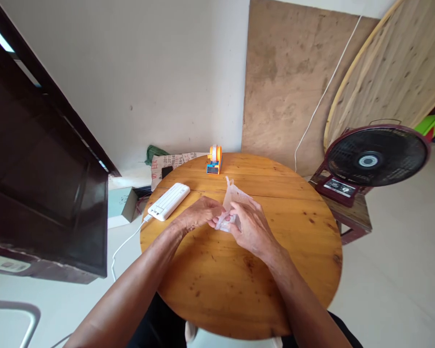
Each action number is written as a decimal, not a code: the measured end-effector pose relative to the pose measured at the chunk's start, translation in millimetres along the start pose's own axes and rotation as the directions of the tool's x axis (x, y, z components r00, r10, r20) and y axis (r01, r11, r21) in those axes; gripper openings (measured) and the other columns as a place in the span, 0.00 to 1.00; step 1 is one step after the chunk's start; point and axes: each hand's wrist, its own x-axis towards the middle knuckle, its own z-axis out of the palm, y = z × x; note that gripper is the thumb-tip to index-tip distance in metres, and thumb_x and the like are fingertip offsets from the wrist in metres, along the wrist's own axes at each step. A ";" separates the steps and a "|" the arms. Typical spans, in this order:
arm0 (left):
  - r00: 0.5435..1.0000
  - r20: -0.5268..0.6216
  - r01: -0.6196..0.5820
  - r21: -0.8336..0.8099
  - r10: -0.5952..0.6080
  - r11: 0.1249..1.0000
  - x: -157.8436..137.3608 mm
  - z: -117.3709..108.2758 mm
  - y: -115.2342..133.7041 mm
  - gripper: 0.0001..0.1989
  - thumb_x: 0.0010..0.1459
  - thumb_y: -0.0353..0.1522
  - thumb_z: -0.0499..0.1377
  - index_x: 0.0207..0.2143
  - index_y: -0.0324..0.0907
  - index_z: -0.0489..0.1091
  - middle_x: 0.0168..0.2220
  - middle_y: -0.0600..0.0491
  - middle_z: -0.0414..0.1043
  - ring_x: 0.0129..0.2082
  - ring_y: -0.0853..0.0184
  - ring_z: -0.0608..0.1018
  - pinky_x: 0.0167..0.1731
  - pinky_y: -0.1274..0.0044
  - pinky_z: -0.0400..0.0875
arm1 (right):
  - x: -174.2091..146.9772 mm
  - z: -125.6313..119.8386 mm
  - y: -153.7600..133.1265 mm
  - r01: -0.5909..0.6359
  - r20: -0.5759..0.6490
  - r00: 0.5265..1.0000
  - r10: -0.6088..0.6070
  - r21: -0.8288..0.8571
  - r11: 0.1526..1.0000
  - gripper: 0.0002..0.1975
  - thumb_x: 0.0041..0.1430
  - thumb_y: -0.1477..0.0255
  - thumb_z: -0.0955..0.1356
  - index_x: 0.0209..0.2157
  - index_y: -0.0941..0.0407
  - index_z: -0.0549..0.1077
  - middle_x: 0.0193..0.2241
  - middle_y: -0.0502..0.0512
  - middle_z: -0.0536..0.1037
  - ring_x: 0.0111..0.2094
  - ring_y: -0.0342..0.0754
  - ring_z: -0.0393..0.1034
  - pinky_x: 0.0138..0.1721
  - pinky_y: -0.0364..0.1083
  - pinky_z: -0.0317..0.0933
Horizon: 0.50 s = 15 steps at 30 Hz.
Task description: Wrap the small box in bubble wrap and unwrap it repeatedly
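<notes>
A round wooden table (242,285) carried everything within reach. Above its middle, the right hand (252,226) curved narrowly over one side of a plastic bag, thumb and fingers closed on the film. The left hand (205,212) pinched the opposite side at the bunched end. The plastic bag (237,194) lay around the table's center, its narrow tip pointing toward the far edge; whether anything was inside could not be told. It looked very light, limp and a little slippery, likely to cling and crumple, and easily torn by a hard pull. The gathered end facing the near edge seemed the best hold, taken in fingertip pinches. A white power bank (169,200) lay near the left edge, and an orange tape holder (214,154) stood by the far edge.
</notes>
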 end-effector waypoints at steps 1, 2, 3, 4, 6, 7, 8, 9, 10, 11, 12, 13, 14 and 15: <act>0.999 0.034 -0.017 0.026 0.016 1.000 -1.5 -1.1 1.6 0.09 0.47 0.29 0.54 0.27 0.36 0.74 0.23 0.53 0.73 0.25 0.69 0.75 0.29 0.78 0.72 | -0.1 -0.1 1.4 0.000 -0.003 1.000 0.000 0.010 1.000 0.22 0.50 0.80 0.64 0.50 0.59 0.64 0.39 0.56 0.79 0.49 0.51 0.68 0.61 0.55 0.42; 0.998 0.066 -0.026 0.049 0.023 0.998 -2.5 -1.9 2.7 0.10 0.47 0.28 0.53 0.28 0.36 0.74 0.25 0.52 0.73 0.27 0.69 0.76 0.30 0.78 0.72 | -0.3 -0.3 2.7 -0.001 -0.006 1.000 0.001 0.021 1.000 0.21 0.50 0.80 0.64 0.48 0.58 0.65 0.39 0.55 0.79 0.49 0.51 0.69 0.60 0.55 0.43; 0.996 0.090 -0.031 0.068 0.025 0.997 -2.9 -2.2 3.1 0.11 0.47 0.28 0.53 0.30 0.36 0.75 0.26 0.52 0.74 0.28 0.69 0.76 0.31 0.78 0.72 | -0.8 -0.4 4.0 -0.002 -0.013 1.000 0.002 0.033 0.999 0.20 0.50 0.81 0.63 0.47 0.57 0.66 0.39 0.54 0.80 0.49 0.50 0.69 0.60 0.55 0.44; 0.993 0.110 -0.044 0.095 0.033 0.994 -3.0 -2.0 2.7 0.12 0.48 0.27 0.52 0.31 0.36 0.75 0.27 0.52 0.74 0.28 0.69 0.75 0.31 0.78 0.71 | -1.3 -0.4 5.5 -0.001 -0.024 1.000 0.002 0.043 0.999 0.19 0.50 0.81 0.63 0.46 0.56 0.66 0.39 0.54 0.80 0.49 0.50 0.69 0.59 0.54 0.45; 0.987 0.128 -0.120 0.192 0.097 0.974 -2.2 0.0 -1.2 0.13 0.50 0.28 0.53 0.34 0.37 0.76 0.29 0.53 0.74 0.28 0.70 0.74 0.31 0.79 0.69 | -2.4 0.0 8.5 -0.001 -0.048 0.999 0.004 0.058 0.998 0.18 0.51 0.82 0.62 0.44 0.55 0.67 0.42 0.54 0.79 0.49 0.49 0.69 0.58 0.54 0.47; 0.981 0.118 -0.178 0.256 0.152 0.950 -1.7 1.9 -4.6 0.12 0.52 0.29 0.53 0.35 0.38 0.76 0.30 0.53 0.74 0.28 0.70 0.74 0.30 0.80 0.68 | -2.8 0.5 10.1 -0.004 -0.058 0.998 0.007 0.064 0.998 0.18 0.51 0.82 0.62 0.44 0.55 0.68 0.43 0.55 0.79 0.50 0.49 0.68 0.58 0.53 0.48; 0.970 0.100 -0.240 0.323 0.220 0.915 -1.1 4.1 -8.8 0.12 0.53 0.30 0.54 0.36 0.39 0.76 0.30 0.54 0.73 0.28 0.70 0.73 0.29 0.80 0.67 | -3.1 1.0 11.7 -0.007 -0.065 0.998 0.012 0.069 0.998 0.18 0.52 0.82 0.61 0.44 0.55 0.68 0.43 0.55 0.79 0.51 0.49 0.68 0.58 0.53 0.49; 0.953 0.078 -0.300 0.392 0.293 0.870 -0.7 6.5 -13.6 0.11 0.55 0.31 0.54 0.36 0.40 0.76 0.30 0.54 0.73 0.29 0.70 0.73 0.30 0.80 0.66 | -3.1 1.6 13.1 -0.013 -0.069 0.997 0.018 0.075 0.997 0.18 0.52 0.81 0.61 0.45 0.55 0.68 0.42 0.55 0.79 0.51 0.49 0.68 0.57 0.53 0.49; 0.929 0.054 -0.350 0.453 0.367 0.820 -0.3 8.8 -18.7 0.11 0.56 0.31 0.55 0.37 0.42 0.76 0.31 0.54 0.72 0.30 0.70 0.73 0.31 0.79 0.66 | -2.9 2.1 14.4 -0.021 -0.068 0.997 0.027 0.081 0.996 0.18 0.52 0.81 0.61 0.45 0.55 0.68 0.42 0.55 0.80 0.51 0.49 0.68 0.57 0.53 0.50; 0.896 0.030 -0.396 0.504 0.442 0.768 0.2 11.0 -24.0 0.11 0.56 0.31 0.55 0.38 0.43 0.76 0.33 0.53 0.72 0.31 0.69 0.73 0.32 0.79 0.66 | -2.5 2.6 15.5 -0.029 -0.066 0.997 0.035 0.085 0.996 0.19 0.52 0.81 0.60 0.45 0.55 0.69 0.41 0.54 0.80 0.50 0.49 0.68 0.57 0.53 0.51; 0.855 0.013 -0.439 0.548 0.518 0.712 0.6 12.8 -29.2 0.10 0.56 0.31 0.55 0.38 0.43 0.76 0.35 0.52 0.72 0.33 0.69 0.73 0.34 0.78 0.67 | -1.9 3.0 16.4 -0.034 -0.063 0.997 0.040 0.086 0.996 0.18 0.53 0.81 0.60 0.44 0.54 0.70 0.41 0.54 0.80 0.50 0.49 0.69 0.57 0.53 0.51; 0.808 0.007 -0.482 0.584 0.590 0.653 1.2 14.2 -34.2 0.10 0.56 0.30 0.56 0.39 0.44 0.75 0.37 0.51 0.71 0.35 0.67 0.73 0.37 0.76 0.67 | -1.0 3.4 17.3 -0.037 -0.060 0.997 0.042 0.083 0.996 0.18 0.53 0.81 0.60 0.43 0.54 0.70 0.42 0.54 0.79 0.50 0.49 0.69 0.57 0.53 0.52; 0.759 0.010 -0.520 0.611 0.651 0.597 1.8 15.1 -38.7 0.10 0.56 0.30 0.56 0.39 0.43 0.75 0.40 0.50 0.71 0.39 0.66 0.73 0.40 0.74 0.67 | -0.1 3.7 18.2 -0.041 -0.064 0.997 0.047 0.080 0.996 0.17 0.53 0.80 0.60 0.41 0.53 0.71 0.43 0.54 0.79 0.50 0.50 0.68 0.56 0.53 0.53; 0.716 0.018 -0.551 0.628 0.698 0.549 2.6 15.7 -42.6 0.10 0.55 0.29 0.57 0.39 0.43 0.75 0.43 0.48 0.71 0.42 0.64 0.72 0.43 0.73 0.67 | 0.9 3.9 19.2 -0.046 -0.075 0.996 0.051 0.079 0.996 0.16 0.53 0.80 0.60 0.40 0.53 0.72 0.43 0.54 0.79 0.50 0.50 0.68 0.56 0.53 0.54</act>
